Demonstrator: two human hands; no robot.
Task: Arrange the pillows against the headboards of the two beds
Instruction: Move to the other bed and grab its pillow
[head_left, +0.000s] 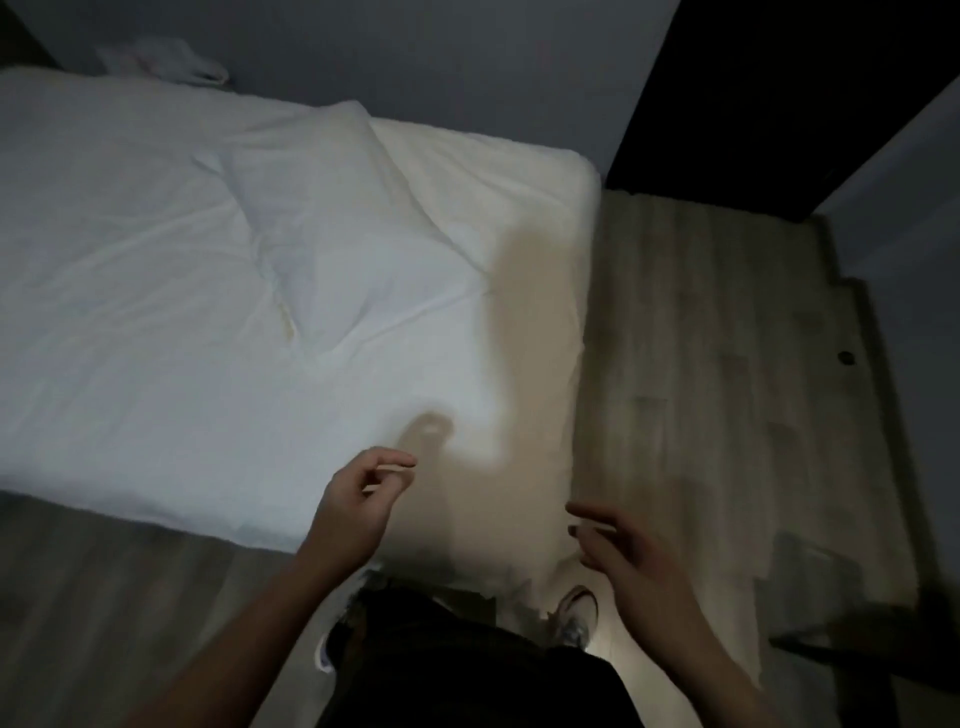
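A white pillow lies askew on the white bed, its far corner near the wall. My left hand hovers over the bed's near corner, fingers loosely curled and holding nothing. My right hand is just off the bed's right edge above the floor, fingers spread and empty. Neither hand touches the pillow. No headboard is visible in this view.
Wooden floor runs along the bed's right and near sides. A dark opening stands at the back right beside a grey wall. A bundle of white cloth lies beyond the bed's far edge. My shoe is by the bed's corner.
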